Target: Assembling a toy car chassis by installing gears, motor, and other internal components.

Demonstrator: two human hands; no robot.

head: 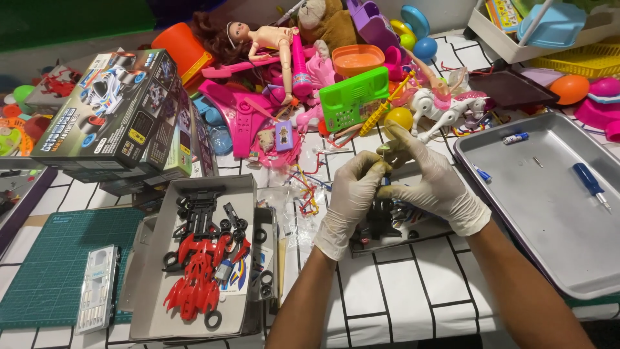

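A: Head view, biggest first: white table with black grid lines point(413, 291), heaped with toys along the far edge. Grey metal tray point(549, 232) at right, holding a blue-handled screwdriver point(589, 183), a small marker point(515, 137) and a tiny screw point(537, 161)

B: And at left?

A: Green cutting mat point(51, 258), printed kit box point(110, 110), then an open cardboard lid point(194, 258) with a red car body shell point(197, 278), a black frame point(200, 207) and loose black tyres

B: Hands?

A: Both gloved in white. Left hand point(352, 194) closed, fingertips pinched together on a small dark part point(385, 176). Right hand point(433, 181) closed too, pinching the same piece from the other side, just above a black chassis point(381, 220) lying on the table

B: Sure of the part?

A: Mostly hidden by the fingers; possibly a little motor or gear piece, hard to tell

B: How far along?

A: Looks early to middle: chassis out and partly fitted, yet shell, frame and tyres unmounted in the lid, screwdriver lying unused in the tray
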